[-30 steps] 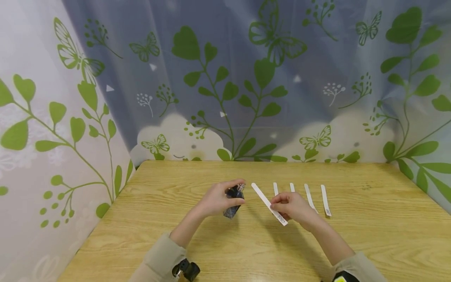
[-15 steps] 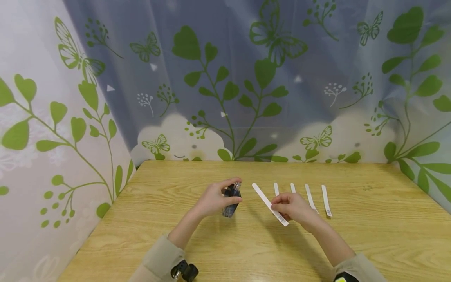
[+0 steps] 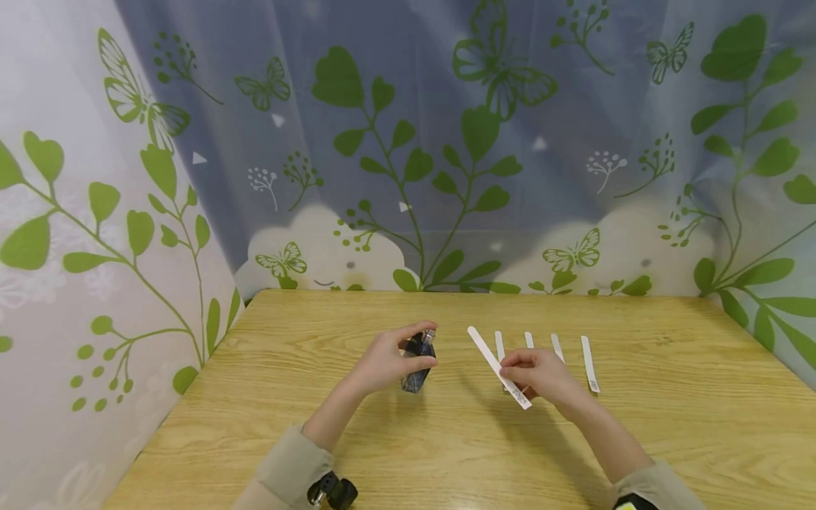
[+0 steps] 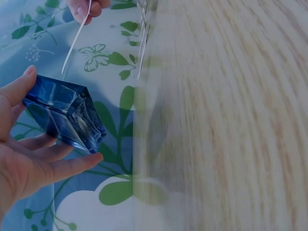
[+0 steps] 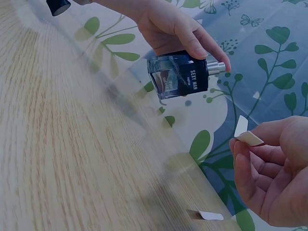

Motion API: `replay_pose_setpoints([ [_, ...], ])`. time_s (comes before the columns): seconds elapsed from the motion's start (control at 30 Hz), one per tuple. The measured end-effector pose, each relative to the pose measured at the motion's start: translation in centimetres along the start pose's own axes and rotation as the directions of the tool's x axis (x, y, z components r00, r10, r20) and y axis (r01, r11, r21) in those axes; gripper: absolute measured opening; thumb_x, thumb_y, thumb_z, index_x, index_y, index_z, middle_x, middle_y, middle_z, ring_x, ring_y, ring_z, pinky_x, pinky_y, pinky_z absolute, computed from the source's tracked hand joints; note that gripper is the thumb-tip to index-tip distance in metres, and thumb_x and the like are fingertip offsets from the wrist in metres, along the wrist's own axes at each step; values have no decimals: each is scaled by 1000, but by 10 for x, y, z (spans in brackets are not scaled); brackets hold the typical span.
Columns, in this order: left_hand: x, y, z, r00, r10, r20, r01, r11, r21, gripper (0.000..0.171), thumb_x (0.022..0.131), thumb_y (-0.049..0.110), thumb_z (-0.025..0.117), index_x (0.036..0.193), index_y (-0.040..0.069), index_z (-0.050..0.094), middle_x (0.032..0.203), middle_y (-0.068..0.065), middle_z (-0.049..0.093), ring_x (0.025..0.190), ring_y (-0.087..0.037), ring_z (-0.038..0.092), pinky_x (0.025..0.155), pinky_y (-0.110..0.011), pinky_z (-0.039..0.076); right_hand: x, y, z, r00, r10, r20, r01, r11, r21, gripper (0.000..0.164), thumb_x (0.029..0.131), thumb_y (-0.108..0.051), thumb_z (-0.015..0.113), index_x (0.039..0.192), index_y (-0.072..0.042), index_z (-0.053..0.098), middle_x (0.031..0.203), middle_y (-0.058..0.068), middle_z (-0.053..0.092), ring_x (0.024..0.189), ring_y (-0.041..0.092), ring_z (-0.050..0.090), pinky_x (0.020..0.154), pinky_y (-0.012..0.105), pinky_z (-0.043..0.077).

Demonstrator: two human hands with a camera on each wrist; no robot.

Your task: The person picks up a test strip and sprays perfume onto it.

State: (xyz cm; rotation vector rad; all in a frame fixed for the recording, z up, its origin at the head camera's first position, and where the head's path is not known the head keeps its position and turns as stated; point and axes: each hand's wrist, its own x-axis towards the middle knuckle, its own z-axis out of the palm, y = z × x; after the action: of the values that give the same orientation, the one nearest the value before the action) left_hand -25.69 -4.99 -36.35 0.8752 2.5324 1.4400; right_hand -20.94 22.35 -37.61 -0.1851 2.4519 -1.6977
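My left hand grips a dark blue glass perfume bottle, tilted and raised off the table. Its index fingertip rests on the silver spray nozzle. "SEXY MAN" is printed on the bottle's dark side in the right wrist view. To the right, my right hand pinches a white paper test strip between thumb and fingers. The strip slants, its rounded far end toward the bottle but apart from it, with handwriting at its near end. In the left wrist view the strip shows edge-on beyond the bottle.
Several more white strips lie in a row on the wooden table, the rightmost strip in full view and others partly behind my right hand. A curtain with leaves and butterflies hangs behind the table. A black device sits on my left wrist.
My left hand has shifted the bottle slightly left, then held still. My right hand has moved the strip a little to the right, widening the gap between strip and bottle.
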Motion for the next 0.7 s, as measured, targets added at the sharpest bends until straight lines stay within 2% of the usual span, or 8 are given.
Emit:
replay_pose_setpoints([
  [0.13, 1, -2, 0, 999, -30, -33, 27, 996, -84, 55, 85, 27, 70, 136, 22, 50, 139, -6, 44, 113, -36, 51, 68, -32, 51, -1, 4, -7, 1000, -16, 6, 16, 1000, 23, 25, 90, -10, 59, 103, 11, 60, 83, 16, 66, 70, 24, 62, 56, 33, 50],
  [0.27, 2, -3, -1, 999, -19, -48, 13, 994, -113, 55, 85, 22, 70, 136, 20, 50, 139, -7, 45, 112, -36, 53, 68, -33, 51, -4, 7, -11, 1000, 7, -16, -7, 1000, 9, 25, 90, -12, 59, 104, 9, 60, 84, 15, 66, 69, 20, 60, 57, 32, 50],
  [0.43, -2, -1, -3, 999, -20, -48, 15, 995, -103, 55, 85, 17, 69, 136, 18, 49, 138, -8, 46, 108, -34, 55, 59, -28, 46, -8, 12, -19, 997, 39, -61, -39, 999, -6, 28, 90, -13, 60, 106, 9, 60, 83, 9, 64, 68, 14, 57, 57, 31, 49],
  [0.53, -6, 10, -5, 998, -30, -48, 26, 996, -91, 54, 86, 13, 68, 136, 13, 49, 137, -12, 47, 107, -36, 55, 57, -27, 43, -11, 16, -27, 995, 45, -92, -45, 999, 6, 29, 90, -12, 60, 107, 11, 59, 82, 6, 63, 67, 12, 56, 56, 29, 48],
  [0.6, -10, 21, -7, 999, -28, -46, 24, 997, -78, 52, 86, 11, 67, 135, 11, 50, 136, -13, 47, 107, -36, 54, 61, -28, 46, -13, 19, -34, 993, 46, -107, -44, 999, 19, 30, 90, -11, 59, 108, 13, 58, 81, 4, 63, 65, 10, 54, 55, 28, 47],
  [0.7, -8, 15, -7, 1000, 13, -27, -14, 999, -50, 52, 86, 17, 68, 135, 14, 50, 135, -10, 49, 108, -35, 55, 68, -30, 49, -18, 23, -46, 992, 53, -115, -50, 998, 29, 30, 91, -12, 58, 108, 13, 57, 79, 1, 60, 64, 9, 51, 56, 26, 45],
])
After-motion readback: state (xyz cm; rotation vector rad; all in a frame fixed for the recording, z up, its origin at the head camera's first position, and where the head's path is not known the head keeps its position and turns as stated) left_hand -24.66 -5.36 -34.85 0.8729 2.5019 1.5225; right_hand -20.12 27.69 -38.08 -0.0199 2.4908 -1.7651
